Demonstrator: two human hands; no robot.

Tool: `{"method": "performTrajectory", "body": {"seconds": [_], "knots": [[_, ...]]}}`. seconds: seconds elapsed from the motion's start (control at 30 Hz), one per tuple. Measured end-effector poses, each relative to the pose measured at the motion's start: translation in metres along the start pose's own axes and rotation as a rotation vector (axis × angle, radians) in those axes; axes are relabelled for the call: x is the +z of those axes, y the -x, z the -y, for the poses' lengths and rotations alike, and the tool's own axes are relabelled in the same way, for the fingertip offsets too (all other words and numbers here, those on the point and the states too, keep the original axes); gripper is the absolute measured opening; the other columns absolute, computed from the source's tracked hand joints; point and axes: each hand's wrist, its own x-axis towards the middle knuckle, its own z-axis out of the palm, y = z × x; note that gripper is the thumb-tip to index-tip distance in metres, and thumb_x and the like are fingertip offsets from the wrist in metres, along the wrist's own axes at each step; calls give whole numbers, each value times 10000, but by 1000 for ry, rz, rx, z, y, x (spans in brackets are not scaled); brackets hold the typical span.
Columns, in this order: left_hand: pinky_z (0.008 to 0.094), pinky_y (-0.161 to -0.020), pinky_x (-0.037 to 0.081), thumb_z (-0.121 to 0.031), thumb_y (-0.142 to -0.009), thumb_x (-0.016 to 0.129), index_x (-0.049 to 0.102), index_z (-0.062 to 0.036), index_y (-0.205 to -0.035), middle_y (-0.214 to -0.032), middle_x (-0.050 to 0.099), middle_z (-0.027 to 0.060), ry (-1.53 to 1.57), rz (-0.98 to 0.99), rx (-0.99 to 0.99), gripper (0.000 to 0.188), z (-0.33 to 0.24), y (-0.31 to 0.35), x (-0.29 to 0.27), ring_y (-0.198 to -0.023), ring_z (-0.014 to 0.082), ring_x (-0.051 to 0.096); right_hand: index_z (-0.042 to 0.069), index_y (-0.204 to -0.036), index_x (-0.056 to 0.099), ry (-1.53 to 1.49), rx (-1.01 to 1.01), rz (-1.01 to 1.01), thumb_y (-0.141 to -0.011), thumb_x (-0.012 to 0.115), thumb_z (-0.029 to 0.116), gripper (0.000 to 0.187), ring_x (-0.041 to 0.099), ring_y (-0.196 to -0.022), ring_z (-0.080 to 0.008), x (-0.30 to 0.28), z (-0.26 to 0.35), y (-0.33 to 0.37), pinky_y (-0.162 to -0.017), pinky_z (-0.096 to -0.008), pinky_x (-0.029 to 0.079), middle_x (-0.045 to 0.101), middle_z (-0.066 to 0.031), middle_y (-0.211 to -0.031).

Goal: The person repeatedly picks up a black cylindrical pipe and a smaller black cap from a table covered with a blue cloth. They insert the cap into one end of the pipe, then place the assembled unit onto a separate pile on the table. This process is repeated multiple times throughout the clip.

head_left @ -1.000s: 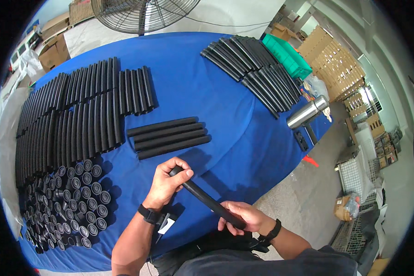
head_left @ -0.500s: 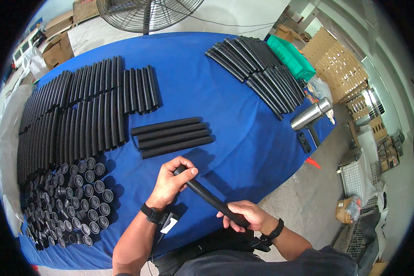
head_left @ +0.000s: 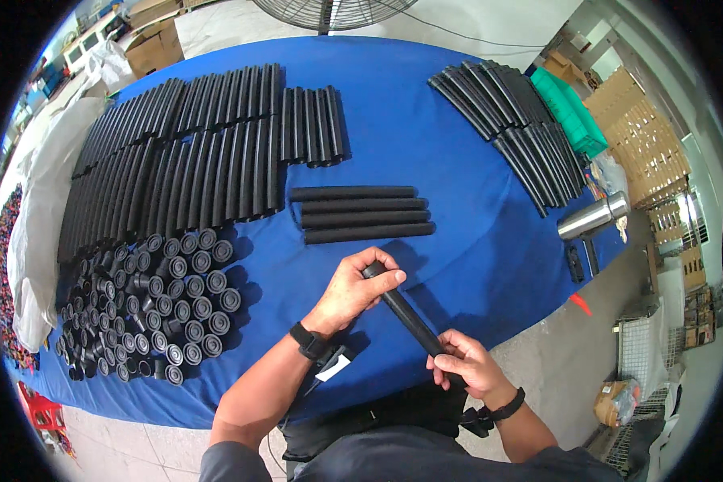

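Observation:
I hold a long black foam tube (head_left: 406, 315) between both hands, slanting from upper left to lower right above the near edge of the blue table (head_left: 426, 136). My left hand (head_left: 353, 289) wraps its far end, thumb on top. My right hand (head_left: 466, 365) grips the near end, close to my body. Just beyond the left hand lie several similar black tubes (head_left: 361, 214) side by side in a short row.
Rows of black tubes (head_left: 193, 161) cover the table's left half. A cluster of short black caps (head_left: 153, 305) stands upright at the near left. More dark tubes (head_left: 514, 120) lie at the far right beside a green crate (head_left: 570, 112) and a steel flask (head_left: 590, 217).
The view has shifted slightly. Both hands keep their grip on the tube, and the left hand has turned a little around its far end.

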Motion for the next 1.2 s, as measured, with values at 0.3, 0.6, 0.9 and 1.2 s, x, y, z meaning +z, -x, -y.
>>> {"method": "performTrajectory", "body": {"seconds": [0.3, 0.6, 0.9, 1.2], "knots": [[229, -577, 505, -84, -918, 719, 597, -57, -1276, -1015, 648, 79, 182, 17, 134, 380, 6, 0, 6, -701, 92, 589, 14, -1133, 619, 834, -157, 55, -972, 649, 238, 277, 673, -912, -290, -30, 64, -2, -790, -412, 516, 695, -157, -980], [293, -721, 565, -135, -968, 693, 560, -7, -1335, -1138, 678, 121, -14, 17, -15, 410, 12, -10, 5, -903, 179, 682, 13, -991, 616, 1411, -445, -456, -896, 699, 219, 241, 673, -745, -302, -195, 202, -91, -666, -413, 512, 664, -167, -802], [283, -719, 578, -144, -951, 725, 614, 12, -1279, -1075, 712, 123, -295, 61, -19, 379, 7, -10, -2, -842, 142, 683, -1, -1090, 638, 1665, -180, -1019, -922, 675, 262, 314, 663, -1074, -443, -303, 310, -283, -919, -537, 532, 696, -271, -1093], [291, -778, 582, -151, -933, 746, 650, 23, -1231, -1057, 725, 135, -379, 95, 29, 358, -6, -16, -3, -901, 168, 713, 1, -1129, 599, 1677, -136, -1059, -942, 669, 236, 308, 655, -1090, -440, -331, 313, -347, -915, -546, 527, 693, -269, -1091]]}}
